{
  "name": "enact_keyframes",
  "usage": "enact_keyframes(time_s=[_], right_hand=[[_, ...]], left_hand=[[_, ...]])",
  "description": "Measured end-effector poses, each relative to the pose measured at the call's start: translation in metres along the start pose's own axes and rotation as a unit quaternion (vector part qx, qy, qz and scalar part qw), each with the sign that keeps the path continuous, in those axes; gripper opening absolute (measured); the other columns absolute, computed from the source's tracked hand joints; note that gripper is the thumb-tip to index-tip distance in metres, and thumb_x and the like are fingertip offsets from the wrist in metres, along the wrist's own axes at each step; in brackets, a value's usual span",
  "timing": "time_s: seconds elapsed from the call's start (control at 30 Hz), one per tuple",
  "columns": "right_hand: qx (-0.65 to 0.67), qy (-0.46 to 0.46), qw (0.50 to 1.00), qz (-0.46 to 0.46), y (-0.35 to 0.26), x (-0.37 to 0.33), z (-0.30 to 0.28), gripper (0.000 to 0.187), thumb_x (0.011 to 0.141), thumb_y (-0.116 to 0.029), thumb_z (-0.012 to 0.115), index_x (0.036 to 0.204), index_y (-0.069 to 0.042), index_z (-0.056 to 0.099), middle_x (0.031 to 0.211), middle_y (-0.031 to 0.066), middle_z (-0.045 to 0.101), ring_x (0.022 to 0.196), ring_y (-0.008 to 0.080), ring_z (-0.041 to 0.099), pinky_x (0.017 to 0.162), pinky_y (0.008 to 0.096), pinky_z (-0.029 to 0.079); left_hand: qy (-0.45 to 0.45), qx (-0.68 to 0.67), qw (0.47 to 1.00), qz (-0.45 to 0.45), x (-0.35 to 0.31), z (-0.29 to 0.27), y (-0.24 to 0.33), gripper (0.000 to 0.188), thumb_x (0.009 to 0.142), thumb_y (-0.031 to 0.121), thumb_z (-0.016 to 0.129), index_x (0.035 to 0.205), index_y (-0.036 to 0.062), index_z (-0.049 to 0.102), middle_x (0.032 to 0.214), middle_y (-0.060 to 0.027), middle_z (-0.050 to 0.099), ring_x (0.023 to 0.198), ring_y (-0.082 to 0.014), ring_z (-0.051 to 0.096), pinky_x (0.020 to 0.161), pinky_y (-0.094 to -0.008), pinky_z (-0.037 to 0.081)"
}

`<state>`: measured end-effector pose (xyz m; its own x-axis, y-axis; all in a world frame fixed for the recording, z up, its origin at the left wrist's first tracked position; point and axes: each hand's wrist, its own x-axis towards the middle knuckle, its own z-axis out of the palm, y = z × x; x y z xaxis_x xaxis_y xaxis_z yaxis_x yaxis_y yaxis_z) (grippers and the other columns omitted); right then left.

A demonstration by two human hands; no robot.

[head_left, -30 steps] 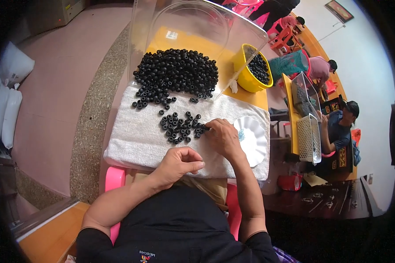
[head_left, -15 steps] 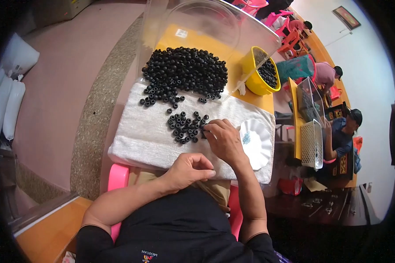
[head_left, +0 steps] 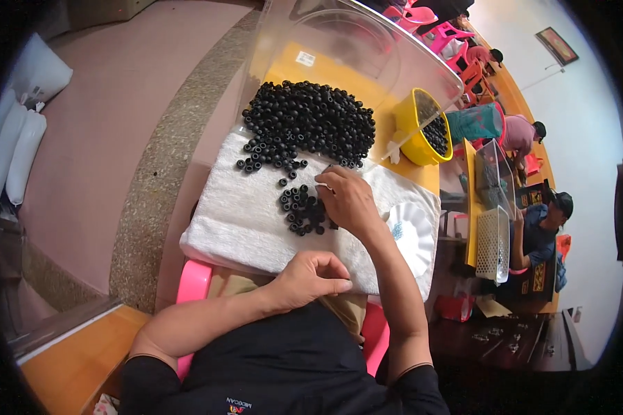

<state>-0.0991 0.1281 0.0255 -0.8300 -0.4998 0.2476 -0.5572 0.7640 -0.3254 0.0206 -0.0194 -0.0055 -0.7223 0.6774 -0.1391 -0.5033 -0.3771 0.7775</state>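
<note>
My right hand (head_left: 349,199) is palm down over the white towel (head_left: 235,214), its fingers bent and close together. They lie between a small group of black beads (head_left: 300,207) and the near edge of a large heap of black beads (head_left: 318,117). The hand covers part of the small group, and its fingertips are mostly hidden. My left hand (head_left: 308,280) hovers at the towel's near edge, thumb and fingers curled nearly tip to tip; anything between them is too small to make out. A white fluted paper dish (head_left: 417,242) with tiny blue bits sits right of my right forearm.
A clear plastic bin (head_left: 422,66) lies tipped behind the heap. Right of it stands a yellow tub (head_left: 419,149) of black beads. Farther right, a person (head_left: 540,225) sits by a white perforated basket (head_left: 493,245). White sacks (head_left: 24,155) stand at far left.
My right hand has moved away from me, up from the small group towards the heap's near edge. My left hand keeps its curled pose. The whole view has shifted slightly.
</note>
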Motion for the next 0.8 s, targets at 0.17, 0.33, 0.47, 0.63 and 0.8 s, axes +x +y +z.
enact_keyframes(time_s=[0.17,0.33,0.47,0.63,0.8], right_hand=[[-0.045,0.011,0.999,-0.002,0.003,0.020,0.008,0.015,0.082,-0.008,0.064,0.096,-0.004,0.068,0.100,0.0099,0.065,0.095,0.0298,0.062,0.081,0.0385,0.051],[-0.092,0.007,0.995,0.023,0.006,0.029,0.009,0.017,0.083,-0.009,0.063,0.099,-0.005,0.068,0.103,0.0081,0.065,0.096,0.0283,0.062,0.082,0.0385,0.051],[-0.156,-0.005,0.986,0.052,0.010,0.026,-0.001,0.018,0.083,-0.011,0.064,0.100,-0.006,0.068,0.101,0.0090,0.064,0.096,0.0285,0.062,0.082,0.0385,0.051],[-0.186,-0.077,0.974,0.104,0.021,0.019,-0.003,0.018,0.083,-0.012,0.065,0.099,-0.005,0.067,0.096,0.0127,0.063,0.095,0.0315,0.062,0.080,0.0410,0.050],[-0.141,-0.059,0.984,0.092,0.024,0.017,-0.004,0.019,0.083,-0.013,0.065,0.099,-0.003,0.066,0.094,0.0141,0.063,0.091,0.0341,0.062,0.078,0.0419,0.050]], left_hand=[[-0.002,-0.004,1.000,0.001,-0.001,-0.002,0.002,0.010,0.084,0.006,0.074,0.091,0.0028,0.066,0.083,-0.0003,0.066,0.075,-0.0062,0.060,0.070,-0.0222,0.050],[-0.009,-0.019,1.000,0.008,-0.001,-0.004,0.003,0.011,0.085,0.006,0.073,0.091,0.0025,0.066,0.083,-0.0004,0.067,0.075,-0.0062,0.060,0.070,-0.0221,0.050],[-0.014,-0.027,0.999,0.010,-0.002,-0.004,0.007,0.011,0.085,0.006,0.074,0.091,0.0021,0.066,0.083,-0.0005,0.066,0.075,-0.0059,0.060,0.070,-0.0219,0.050],[-0.012,-0.011,1.000,0.013,-0.003,-0.004,0.009,0.011,0.084,0.006,0.074,0.091,0.0020,0.066,0.082,-0.0005,0.066,0.074,-0.0060,0.060,0.069,-0.0220,0.050],[-0.011,-0.008,1.000,0.022,-0.002,-0.004,0.007,0.010,0.084,0.007,0.074,0.090,0.0021,0.067,0.082,-0.0006,0.066,0.074,-0.0062,0.060,0.068,-0.0220,0.050]])
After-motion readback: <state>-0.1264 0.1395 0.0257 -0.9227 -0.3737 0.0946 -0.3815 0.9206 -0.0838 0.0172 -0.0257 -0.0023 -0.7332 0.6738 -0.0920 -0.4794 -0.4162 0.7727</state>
